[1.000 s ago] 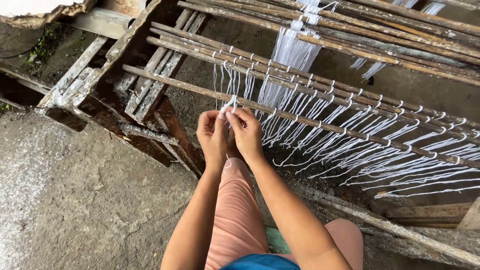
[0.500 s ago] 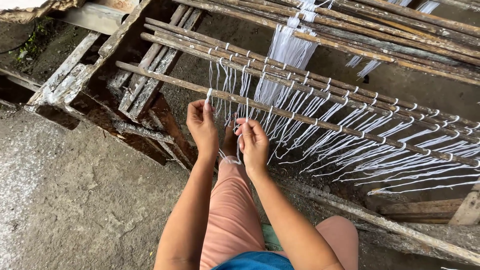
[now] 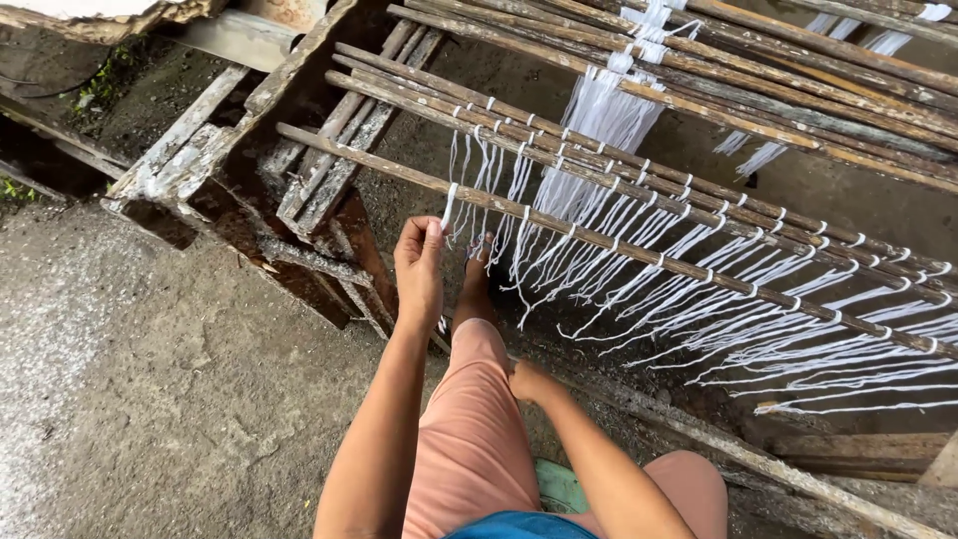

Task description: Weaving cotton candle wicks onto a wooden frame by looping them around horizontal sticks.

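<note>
One white string [image 3: 449, 205] is pinched in the left hand [image 3: 419, 265], hanging from the nearest stick [image 3: 599, 238] of the wooden frame [image 3: 190, 165]. Right hand [image 3: 529, 382] rests loosely curled on the pink-clad leg [image 3: 479, 419], holding nothing. String looks light, limp and prone to tangling; best gripped near its free end.

Old brown wooden stick frame [image 3: 329, 190] on grey, rough concrete floor [image 3: 150, 419]; white strings [image 3: 599, 110] tied on, toward two o'clock.

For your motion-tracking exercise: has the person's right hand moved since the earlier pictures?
Yes. The right hand has dropped away from the nearest wooden rod and its white strings, down beside the knee, while the left hand holds a strand.
</note>
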